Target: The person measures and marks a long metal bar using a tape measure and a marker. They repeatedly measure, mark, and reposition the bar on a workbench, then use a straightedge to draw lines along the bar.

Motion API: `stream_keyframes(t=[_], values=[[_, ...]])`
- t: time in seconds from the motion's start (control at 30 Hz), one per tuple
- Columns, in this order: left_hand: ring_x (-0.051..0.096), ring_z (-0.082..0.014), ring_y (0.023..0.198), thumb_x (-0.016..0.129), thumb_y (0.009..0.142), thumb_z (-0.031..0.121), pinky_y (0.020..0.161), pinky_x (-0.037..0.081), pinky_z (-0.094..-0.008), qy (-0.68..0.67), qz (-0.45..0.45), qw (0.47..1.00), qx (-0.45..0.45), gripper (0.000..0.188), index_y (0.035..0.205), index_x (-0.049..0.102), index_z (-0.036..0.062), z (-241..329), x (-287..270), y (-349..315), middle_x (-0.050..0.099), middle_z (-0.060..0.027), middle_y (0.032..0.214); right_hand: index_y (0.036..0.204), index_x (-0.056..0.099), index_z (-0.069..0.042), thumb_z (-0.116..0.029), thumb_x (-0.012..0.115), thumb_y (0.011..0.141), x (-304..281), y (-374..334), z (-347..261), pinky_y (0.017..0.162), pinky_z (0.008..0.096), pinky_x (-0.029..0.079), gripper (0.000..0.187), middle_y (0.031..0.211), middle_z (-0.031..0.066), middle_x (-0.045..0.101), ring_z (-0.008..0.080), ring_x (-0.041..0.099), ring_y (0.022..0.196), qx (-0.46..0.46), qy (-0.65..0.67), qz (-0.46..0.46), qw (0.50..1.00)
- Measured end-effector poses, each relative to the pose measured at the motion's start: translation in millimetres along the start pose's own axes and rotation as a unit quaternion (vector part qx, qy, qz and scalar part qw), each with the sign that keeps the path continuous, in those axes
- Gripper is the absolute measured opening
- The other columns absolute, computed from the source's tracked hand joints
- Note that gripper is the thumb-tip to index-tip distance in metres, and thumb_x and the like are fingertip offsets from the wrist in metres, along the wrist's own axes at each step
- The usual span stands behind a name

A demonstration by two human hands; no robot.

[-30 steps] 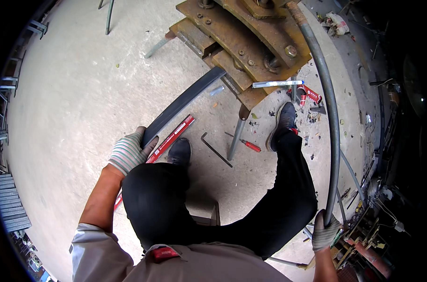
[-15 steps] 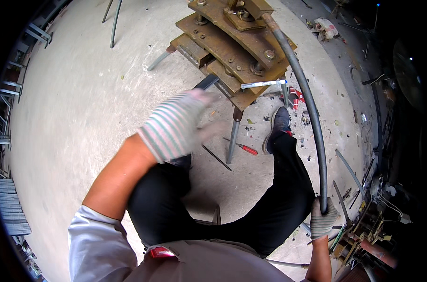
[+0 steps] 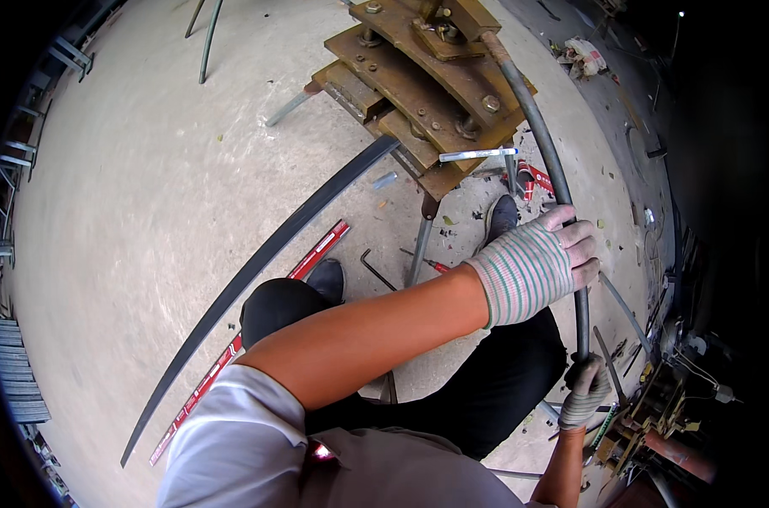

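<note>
Black L-shaped rod [image 3: 379,275] and red-handled screwdriver [image 3: 436,266] on floor [image 3: 173,203]

Shirt [image 3: 384,474]: grey; your left sleeve [image 3: 232,427] looks paler
Red patch [image 3: 321,454]: shiny, on your shirt's front
Left glove [image 3: 526,275]: your off-white knit, green and pink stripes
Right glove [image 3: 585,396]: yours, striped too
Trousers [image 3: 465,415]: black, just beyond your shirt
Shoes [image 3: 326,281]: yours, dark, farther from the shirt
</note>
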State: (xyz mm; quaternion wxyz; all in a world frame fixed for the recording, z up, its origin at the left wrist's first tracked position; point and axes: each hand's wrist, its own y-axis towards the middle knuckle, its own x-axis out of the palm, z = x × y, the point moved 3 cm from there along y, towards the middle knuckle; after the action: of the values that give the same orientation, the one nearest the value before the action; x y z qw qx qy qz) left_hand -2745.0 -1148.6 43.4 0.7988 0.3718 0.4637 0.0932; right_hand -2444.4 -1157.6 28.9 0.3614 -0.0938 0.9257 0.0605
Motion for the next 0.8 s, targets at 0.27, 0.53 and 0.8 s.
stream_keyframes(t=[0.27, 0.53, 0.8], values=[[0.056, -0.0253, 0.124, 0.057, 0.089, 0.014, 0.115, 0.04, -0.0513, -0.035, 0.056, 0.998, 0.013, 0.027, 0.116, 0.063, 0.0126, -1.8, 3.6, 0.6, 0.062, -0.0051, 0.115, 0.089, 0.058, -0.01, -0.047, 0.051, 0.104, -3.4, -5.0, -26.2, 0.048, 0.0233, 0.032, 0.04, 0.063, -0.0004, 0.047, 0.0082, 0.043, 0.051, 0.061, 0.203, 0.078, 0.974], [0.059, -0.0263, 0.12, 0.059, 0.09, 0.015, 0.112, 0.042, -0.0512, -0.051, 0.173, 0.984, 0.005, 0.026, 0.115, 0.065, 0.0113, 13.5, -34.9, 40.6, 0.064, -0.006, 0.111, 0.099, 0.058, -0.007, -0.032, 0.057, 0.1, -99.7, -3.7, -88.4, 0.079, 0.0275, 0.042, 0.026, 0.095, 0.0055, 0.052, 0.0137, 0.05, 0.085, -0.131, 0.092, 0.185, 0.97], [0.056, -0.0326, 0.129, 0.054, 0.093, 0.02, 0.114, 0.039, -0.0537, -0.092, 0.281, 0.955, -0.012, 0.034, 0.123, 0.066, 0.0069, 15.3, -69.1, 69.0, 0.064, -0.0139, 0.127, 0.107, 0.062, -0.004, -0.018, 0.05, 0.1, -192.6, 19.0, -157.2, 0.104, 0.0405, 0.045, 0.02, 0.113, 0.0131, 0.062, 0.0266, 0.057, 0.114, -0.284, 0.103, 0.287, 0.909]])
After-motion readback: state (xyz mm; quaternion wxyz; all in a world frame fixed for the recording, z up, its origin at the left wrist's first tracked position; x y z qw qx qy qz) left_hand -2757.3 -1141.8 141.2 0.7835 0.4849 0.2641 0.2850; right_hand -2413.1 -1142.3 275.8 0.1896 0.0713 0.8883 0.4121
